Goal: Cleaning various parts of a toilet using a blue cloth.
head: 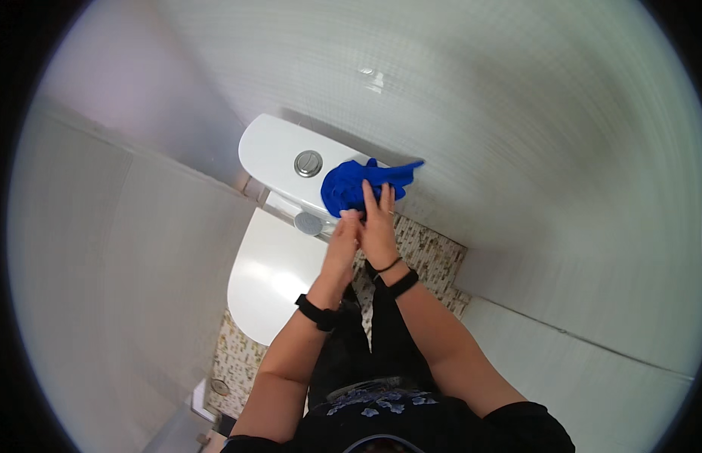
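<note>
A crumpled blue cloth (pixel 348 184) covers the right end of the white toilet tank lid (pixel 274 144), one corner of it sticking out to the right. My right hand (pixel 379 229) has its fingers laid over the cloth and holds it from the near side. Close beside it, my left hand (pixel 342 243) has its fingertips at the cloth's near edge. Its fingers are partly hidden and slightly blurred, so its grip is unclear. To the left of the cloth, a round chrome flush button (pixel 308 163) is set in the tank lid. The toilet's seat lid (pixel 271 277) is down.
A round grey disc-shaped object (pixel 308 223) sits between tank and seat lid. Pale walls (pixel 124 226) stand close to the left, behind the tank and to the right. Mosaic tile floor (pixel 427 249) shows around my legs, with a round drain (pixel 219 387) at lower left.
</note>
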### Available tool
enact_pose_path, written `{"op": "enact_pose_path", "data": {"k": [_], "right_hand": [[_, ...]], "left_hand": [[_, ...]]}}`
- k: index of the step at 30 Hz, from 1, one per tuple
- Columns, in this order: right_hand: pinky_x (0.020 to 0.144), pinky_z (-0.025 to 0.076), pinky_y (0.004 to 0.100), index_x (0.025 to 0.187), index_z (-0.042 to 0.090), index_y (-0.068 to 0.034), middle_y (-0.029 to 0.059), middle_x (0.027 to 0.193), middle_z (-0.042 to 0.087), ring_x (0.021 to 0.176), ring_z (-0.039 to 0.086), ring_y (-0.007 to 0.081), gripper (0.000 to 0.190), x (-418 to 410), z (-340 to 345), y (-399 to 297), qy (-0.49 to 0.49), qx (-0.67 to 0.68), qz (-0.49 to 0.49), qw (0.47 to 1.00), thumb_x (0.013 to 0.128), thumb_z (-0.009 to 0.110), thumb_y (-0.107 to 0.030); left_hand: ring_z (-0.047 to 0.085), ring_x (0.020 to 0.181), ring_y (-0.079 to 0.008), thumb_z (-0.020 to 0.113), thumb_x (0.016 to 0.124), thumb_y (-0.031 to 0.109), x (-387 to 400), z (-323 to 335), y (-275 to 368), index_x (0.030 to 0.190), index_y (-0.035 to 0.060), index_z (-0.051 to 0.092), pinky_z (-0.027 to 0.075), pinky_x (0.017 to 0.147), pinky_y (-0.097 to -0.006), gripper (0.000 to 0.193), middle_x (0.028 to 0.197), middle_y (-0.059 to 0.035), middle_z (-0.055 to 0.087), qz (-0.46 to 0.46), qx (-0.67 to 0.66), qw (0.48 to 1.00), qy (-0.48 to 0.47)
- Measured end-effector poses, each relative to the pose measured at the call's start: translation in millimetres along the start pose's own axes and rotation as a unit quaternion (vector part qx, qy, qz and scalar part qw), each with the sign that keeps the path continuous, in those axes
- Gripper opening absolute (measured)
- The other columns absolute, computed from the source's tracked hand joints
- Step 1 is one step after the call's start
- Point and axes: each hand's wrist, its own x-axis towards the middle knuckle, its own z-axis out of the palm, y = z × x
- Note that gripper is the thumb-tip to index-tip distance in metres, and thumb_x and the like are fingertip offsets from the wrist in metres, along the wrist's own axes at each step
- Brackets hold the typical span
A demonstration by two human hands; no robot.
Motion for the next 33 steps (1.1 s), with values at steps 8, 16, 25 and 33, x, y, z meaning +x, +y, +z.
{"op": "enact_pose_path", "data": {"k": [8, 16, 25, 33], "right_hand": [[0.102, 0.023, 0.059, 0.127, 0.045, -0.009, 0.0257, 0.131, 0.037, 0.124, 0.033, 0.0435, 0.058, 62, 6, -12, -0.035, -0.146, -0.012, 0.989, 0.077, 0.067, -0.03], [0.084, 0.045, 0.0437, 0.119, 0.052, -0.005, 0.0239, 0.099, 0.061, 0.094, 0.058, 0.0397, 0.053, 170, 28, 4, -0.254, -0.027, 0.001, 0.967, 0.08, 0.058, -0.041], [0.086, 0.045, 0.0435, 0.121, 0.045, 0.004, 0.0279, 0.104, 0.06, 0.094, 0.059, 0.041, 0.062, 220, 100, 21, -0.337, 0.024, -0.066, 0.939, 0.083, 0.05, -0.045], [0.093, 0.042, 0.0381, 0.137, 0.032, -0.005, 0.0291, 0.116, 0.054, 0.108, 0.054, 0.0369, 0.088, 251, 146, -19, -0.39, 0.051, -0.09, 0.915, 0.072, 0.061, -0.057]], "left_hand": [[0.044, 0.11, -0.0343, 0.052, 0.088, 0.012, 39, -26, 14, 0.109, 0.0004, 0.055, 0.035, 0.094, -0.0414, 0.024, 0.116, -0.0186, 0.049, 0.369, 0.421, 0.796, 0.232], [0.031, 0.127, -0.0357, 0.043, 0.093, 0.024, 105, -21, 14, 0.131, 0.0047, 0.038, 0.017, 0.103, -0.0559, 0.043, 0.136, -0.0194, 0.033, 0.364, 0.51, 0.695, 0.353], [0.024, 0.133, -0.0342, 0.051, 0.084, 0.015, 104, 8, -6, 0.135, 0.0016, 0.032, 0.015, 0.108, -0.0515, 0.056, 0.138, -0.0199, 0.032, 0.32, 0.535, 0.677, 0.391], [0.022, 0.134, -0.0351, 0.049, 0.083, 0.017, 106, 9, -16, 0.13, 0.0008, 0.037, 0.011, 0.108, -0.0522, 0.051, 0.138, -0.0216, 0.031, 0.3, 0.549, 0.687, 0.369]]}}
